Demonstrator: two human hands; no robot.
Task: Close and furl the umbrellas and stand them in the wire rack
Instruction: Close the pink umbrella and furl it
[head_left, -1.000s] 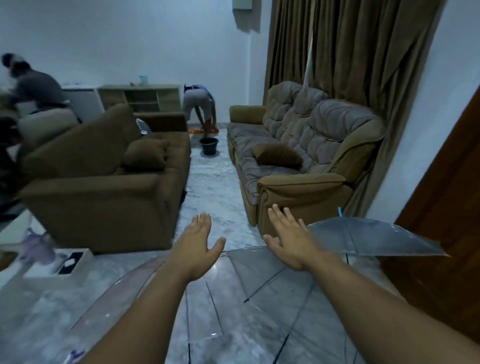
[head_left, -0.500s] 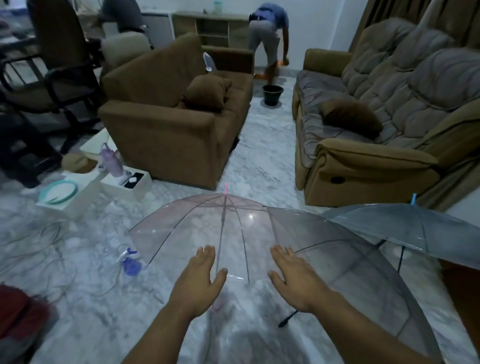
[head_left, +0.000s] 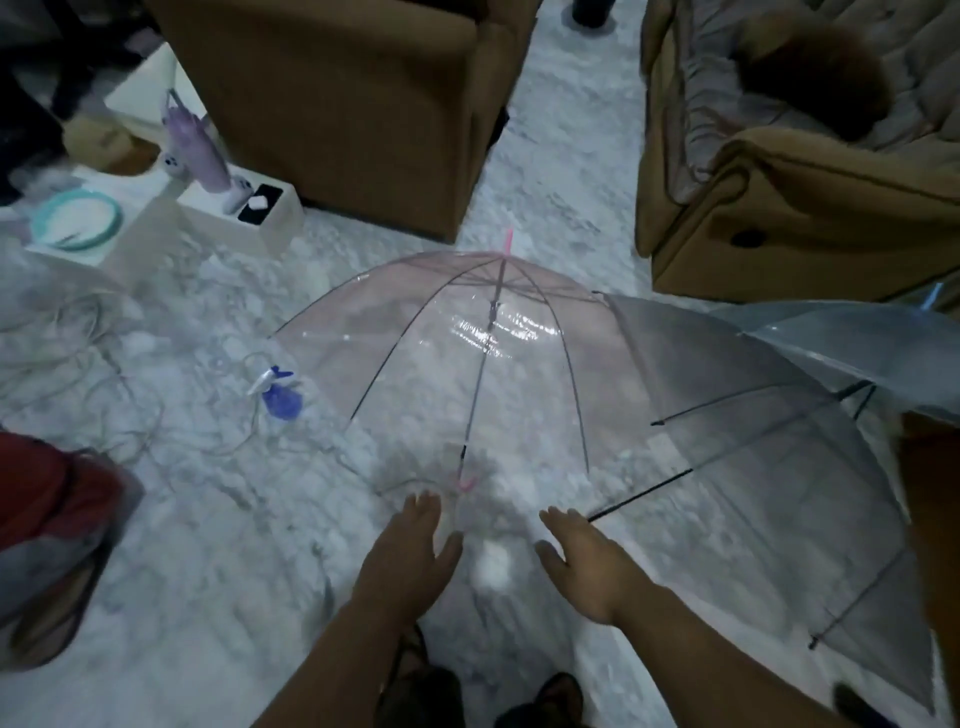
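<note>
1. The clear dome umbrella with a pink tip and pink hooked handle (head_left: 498, 364) is lying open on the pale marble floor (head_left: 208, 545), near its middle, its handle pointing toward the person.
2. A second clear umbrella with black ribs (head_left: 753, 441) is lying open just beside it on the right, and a grey translucent one with a blue tip (head_left: 857, 343) is overlapping that near the right edge.
3. The left hand (head_left: 410, 561) and right hand (head_left: 587, 561) are reaching with straight, spread fingers, holding nothing.
4. In the last 1 second both hands have been coming down toward the pink handle, so closing looks about to begin.
5. No wire rack is showing, and no writing is readable.
</note>
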